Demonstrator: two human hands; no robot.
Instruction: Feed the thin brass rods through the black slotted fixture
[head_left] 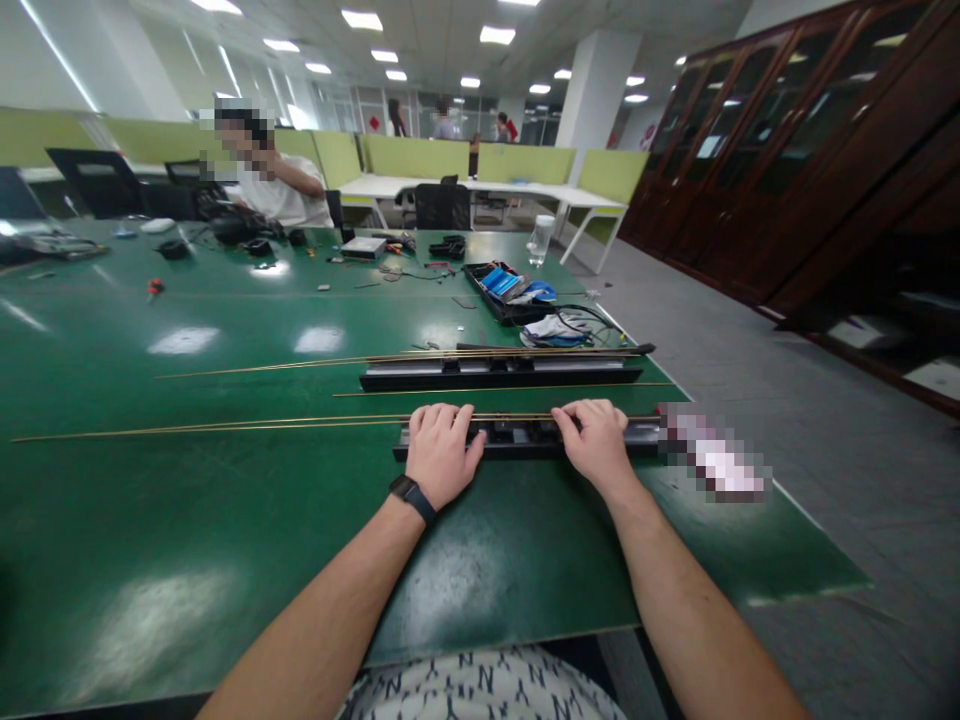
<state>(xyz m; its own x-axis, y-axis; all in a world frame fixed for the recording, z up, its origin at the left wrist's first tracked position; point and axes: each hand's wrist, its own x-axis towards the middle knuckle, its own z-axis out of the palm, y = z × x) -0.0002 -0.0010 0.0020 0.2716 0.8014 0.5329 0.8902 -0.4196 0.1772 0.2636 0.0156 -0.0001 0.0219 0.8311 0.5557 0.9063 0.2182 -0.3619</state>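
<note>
In the head view a long black-and-silver rail (517,448) lies across the green table in front of me. Thin brass-coloured rods (225,427) run along its far side and stick out well to the left. My left hand (442,450) is draped over the rail's left part, fingers curled over the far edge and thumb on the near side. Toward the right part, my right hand (596,438) has thumb and index finger closed together at the rods. Its fingertips partly hide what they pinch. A blurred-out pinkish item (720,460) sits at the rail's right end.
Behind lies a second black rail (502,376) with more rods on it, and a single rod (420,392) between the two. Farther back are a black tray (495,300) holding blue packets, gloves (559,328), and a clear cup (540,240). Across the table sits a person (281,190).
</note>
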